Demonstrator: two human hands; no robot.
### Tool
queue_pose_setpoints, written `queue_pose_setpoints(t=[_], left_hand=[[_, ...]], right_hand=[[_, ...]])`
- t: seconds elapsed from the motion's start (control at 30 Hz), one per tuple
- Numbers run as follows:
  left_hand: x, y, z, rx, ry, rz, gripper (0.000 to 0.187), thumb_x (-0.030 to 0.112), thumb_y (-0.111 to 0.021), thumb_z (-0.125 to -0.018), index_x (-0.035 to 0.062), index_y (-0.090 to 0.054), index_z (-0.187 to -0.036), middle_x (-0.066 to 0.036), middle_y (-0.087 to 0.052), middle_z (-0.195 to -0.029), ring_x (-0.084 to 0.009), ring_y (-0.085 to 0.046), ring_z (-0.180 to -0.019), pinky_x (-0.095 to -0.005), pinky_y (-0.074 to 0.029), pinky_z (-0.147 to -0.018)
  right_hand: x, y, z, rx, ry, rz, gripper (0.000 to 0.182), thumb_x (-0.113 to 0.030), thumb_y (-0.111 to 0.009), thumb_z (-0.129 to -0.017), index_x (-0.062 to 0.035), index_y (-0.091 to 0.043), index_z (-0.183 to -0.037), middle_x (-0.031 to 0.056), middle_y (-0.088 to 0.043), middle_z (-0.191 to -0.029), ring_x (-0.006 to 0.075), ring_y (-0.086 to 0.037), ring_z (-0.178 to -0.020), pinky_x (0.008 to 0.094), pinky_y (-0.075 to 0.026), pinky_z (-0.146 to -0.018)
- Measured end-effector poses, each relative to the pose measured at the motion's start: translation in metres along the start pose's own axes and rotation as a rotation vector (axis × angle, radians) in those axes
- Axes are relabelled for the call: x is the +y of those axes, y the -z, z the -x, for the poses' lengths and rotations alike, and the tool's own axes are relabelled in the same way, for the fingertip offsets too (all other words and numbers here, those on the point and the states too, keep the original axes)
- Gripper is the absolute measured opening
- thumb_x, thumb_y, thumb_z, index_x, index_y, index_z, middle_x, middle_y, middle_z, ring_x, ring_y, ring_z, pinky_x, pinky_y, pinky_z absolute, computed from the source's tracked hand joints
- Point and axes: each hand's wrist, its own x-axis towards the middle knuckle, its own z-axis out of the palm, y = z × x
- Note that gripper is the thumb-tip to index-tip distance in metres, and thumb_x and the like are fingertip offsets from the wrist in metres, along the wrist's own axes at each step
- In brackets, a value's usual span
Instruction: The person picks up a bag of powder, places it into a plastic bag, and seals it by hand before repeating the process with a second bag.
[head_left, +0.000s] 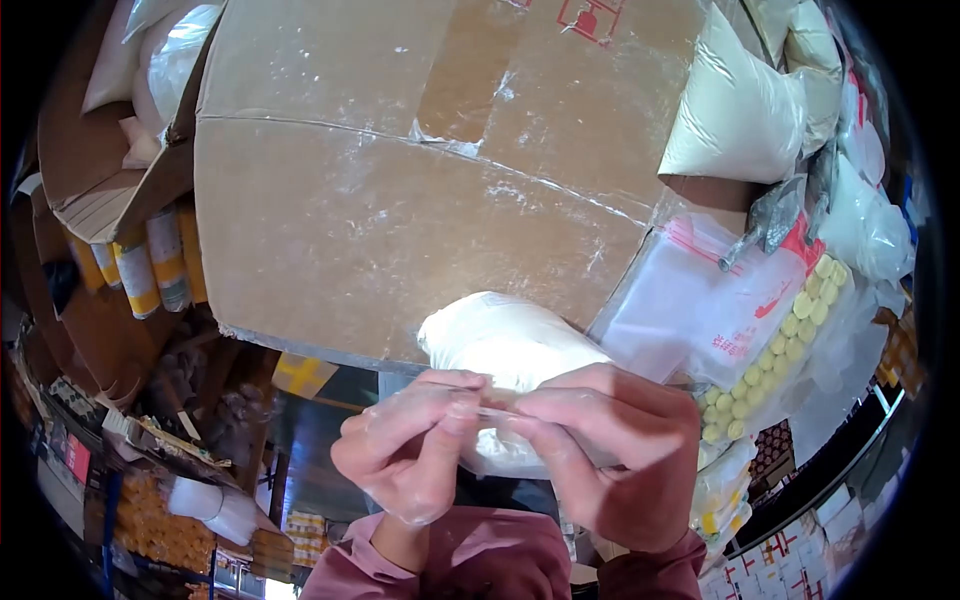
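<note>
A clear plastic bag of white powder (510,335) lies at the near edge of the cardboard surface (400,230), its mouth toward my body. My left hand (410,440) pinches the bag's top edge between thumb and fingers. Close beside it, my right hand (615,440) pinches the same edge, the fingertips of both hands nearly touching. White dust coats the fingers of both hands. Some powder shows below the pinched edge, inside the bag.
Filled powder bags (735,105) lie at the upper right. Flat clear bags with red print (690,290) rest right of the cardboard, beside a pack of pale yellow round pieces (785,345). An open carton (110,190) stands left, above yellow-and-white rolls (137,275).
</note>
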Motion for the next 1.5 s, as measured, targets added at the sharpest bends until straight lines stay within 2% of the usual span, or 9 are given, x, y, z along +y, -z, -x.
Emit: queue_pose_setpoints(t=[0.43, 0.8, 1.07, 1.1, 1.2, 1.23, 1.33, 1.37, 1.5], left_hand=[[-0.001, -0.007, -0.001, 0.117, -0.012, -0.111, 0.014, 0.006, -0.067, -0.089, -0.0066, -0.068, -0.084, -0.011, -0.066, -0.067, -0.0248, -0.064, -0.077, -0.0412, -0.051, -0.086], [-0.002, -0.011, 0.007, 0.169, 0.035, -0.181, 0.012, 0.008, -0.058, -0.097, -0.0036, -0.06, -0.093, -0.007, -0.054, -0.078, -0.0149, -0.048, -0.073, -0.0407, -0.047, -0.096], [-0.007, -0.01, 0.004, 0.221, 0.022, -0.23, 0.023, 0.012, -0.057, -0.099, 0.0002, -0.053, -0.08, -0.005, -0.051, -0.077, -0.0125, -0.047, -0.072, -0.0391, -0.045, -0.101], [-0.011, 0.006, 0.005, 0.099, -0.007, -0.189, 0.018, 0.015, -0.058, -0.1, -0.0013, -0.056, -0.091, -0.007, -0.055, -0.084, -0.0157, -0.055, -0.079, -0.0401, -0.045, -0.102], [-0.011, 0.01, -0.001, 0.424, 0.068, -0.117, 0.018, 0.016, -0.056, -0.101, -0.0014, -0.057, -0.106, -0.01, -0.059, -0.098, -0.0206, -0.062, -0.091, -0.0419, -0.046, -0.101], [-0.017, 0.027, -0.002, 0.334, 0.008, -0.12, 0.028, 0.023, -0.053, -0.104, 0.0022, -0.052, -0.123, -0.014, -0.06, -0.109, -0.0267, -0.062, -0.107, -0.0442, -0.046, -0.102], [-0.027, 0.035, 0.003, 0.135, 0.026, 0.031, 0.031, 0.032, -0.048, -0.105, 0.0076, -0.05, -0.124, -0.015, -0.059, -0.113, -0.0287, -0.059, -0.114, -0.0471, -0.046, -0.104], [-0.035, 0.028, 0.002, -0.074, -0.002, 0.262, 0.031, 0.037, -0.042, -0.107, 0.0117, -0.048, -0.124, -0.016, -0.058, -0.115, -0.0319, -0.056, -0.119, -0.0508, -0.044, -0.106], [-0.046, 0.006, -0.012, -0.325, -0.011, -0.006, 0.074, 0.054, -0.085, -0.069, 0.0099, -0.053, -0.119, -0.025, -0.055, -0.132, -0.0413, -0.054, -0.124, -0.0542, -0.046, -0.103]], right_hand=[[0.015, 0.027, 0.034, 0.014, -0.08, 0.211, 0.01, 0.0, -0.074, -0.076, -0.001, -0.066, -0.08, 0.0123, -0.067, -0.076, 0.0292, -0.064, -0.065, 0.0353, -0.05, -0.063], [0.055, 0.065, 0.061, -0.039, -0.011, 0.176, 0.019, 0.004, -0.074, -0.076, -0.0029, -0.063, -0.089, 0.0123, -0.065, -0.082, 0.0315, -0.065, -0.073, 0.0373, -0.053, -0.063], [0.079, 0.073, 0.081, -0.021, -0.061, 0.121, 0.015, 0.003, -0.072, -0.079, -0.0031, -0.059, -0.084, 0.0109, -0.063, -0.081, 0.0309, -0.061, -0.068, 0.0373, -0.05, -0.062], [0.082, 0.074, 0.081, -0.016, -0.065, 0.125, 0.015, 0.002, -0.072, -0.08, -0.0032, -0.059, -0.084, 0.0108, -0.063, -0.081, 0.0309, -0.061, -0.068, 0.0373, -0.05, -0.062], [0.108, 0.089, 0.089, 0.041, -0.056, 0.305, 0.013, 0.002, -0.071, -0.08, -0.0033, -0.059, -0.084, 0.0105, -0.062, -0.079, 0.0317, -0.06, -0.071, 0.0377, -0.05, -0.065], [0.114, 0.098, 0.097, 0.03, -0.242, 0.2, 0.021, -0.001, -0.075, -0.078, -0.0029, -0.063, -0.095, 0.012, -0.066, -0.09, 0.0299, -0.064, -0.08, 0.0384, -0.051, -0.072], [0.112, 0.095, 0.093, 0.002, -0.314, -0.122, 0.047, -0.01, -0.083, -0.074, -0.0027, -0.064, -0.117, 0.0148, -0.067, -0.114, 0.0279, -0.066, -0.103, 0.0375, -0.052, -0.088], [0.116, 0.09, 0.088, -0.064, -0.207, -0.232, 0.075, -0.018, -0.089, -0.069, -0.0041, -0.057, -0.135, 0.017, -0.055, -0.14, 0.0284, -0.057, -0.125, 0.0383, -0.046, -0.102], [0.126, 0.046, 0.053, -0.089, 0.103, -0.509, 0.087, -0.028, -0.092, -0.068, -0.0056, -0.052, -0.142, 0.0183, -0.042, -0.152, 0.0342, -0.036, -0.144, 0.0445, -0.033, -0.114]])
